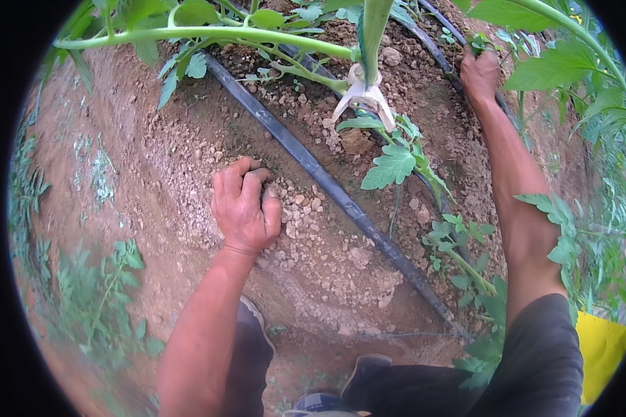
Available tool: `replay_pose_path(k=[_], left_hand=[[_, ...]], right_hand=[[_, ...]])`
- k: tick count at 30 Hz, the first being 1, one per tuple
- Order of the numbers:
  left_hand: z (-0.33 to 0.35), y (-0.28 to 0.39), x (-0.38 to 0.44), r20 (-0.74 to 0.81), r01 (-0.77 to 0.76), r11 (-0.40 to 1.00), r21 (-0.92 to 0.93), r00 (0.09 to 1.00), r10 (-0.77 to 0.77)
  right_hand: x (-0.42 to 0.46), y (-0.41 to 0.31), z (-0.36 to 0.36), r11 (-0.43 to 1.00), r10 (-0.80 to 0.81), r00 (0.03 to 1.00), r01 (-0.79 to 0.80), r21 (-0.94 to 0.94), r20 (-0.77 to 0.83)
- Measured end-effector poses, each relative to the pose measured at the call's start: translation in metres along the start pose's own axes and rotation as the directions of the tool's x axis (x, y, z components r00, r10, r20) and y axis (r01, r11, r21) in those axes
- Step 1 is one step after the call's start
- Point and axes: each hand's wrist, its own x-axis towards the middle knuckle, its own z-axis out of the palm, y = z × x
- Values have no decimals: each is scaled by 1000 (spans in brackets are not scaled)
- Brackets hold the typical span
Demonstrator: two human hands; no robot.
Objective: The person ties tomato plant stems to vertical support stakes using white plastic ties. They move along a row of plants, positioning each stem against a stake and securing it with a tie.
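My left hand (246, 204) rests on the crumbly soil (313, 224) with its fingers curled down; whether anything is under them is hidden. Up at the right, my right hand (480, 70) has its fingers closed on small green weeds (481, 44), beside a black drip hose (438, 54). Between the hands, a thick tomato stem (376, 31) stands with green twine along it and a white plastic plant clip (364, 96) around it. Another black drip hose (318, 174) runs diagonally over the soil, to the right of my left hand.
A long leafy side branch (203, 33) crosses the top. Low tomato leaves (391, 167) hang right of centre. Tomato foliage (568, 65) fills the right side, with a yellow sheet (602, 349) at lower right. Leafy plants (104, 297) lie at lower left; a blue container (321, 404) is at the bottom.
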Motion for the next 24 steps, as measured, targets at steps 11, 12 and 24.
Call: replay_pose_path(k=[11,12,24], left_hand=[[-2,1,3,22,3,1000,21,1000,-3],[-1,1,2,19,0,1000,20,1000,0],[-2,2,7,-4,-25,1000,13,1000,25]], right_hand=[[22,-16,13,995,82,993,-76,67,-86],[27,-10,6,985,161,979,-153,75,-122],[76,131,16,690,502,713,-671,270,489]])
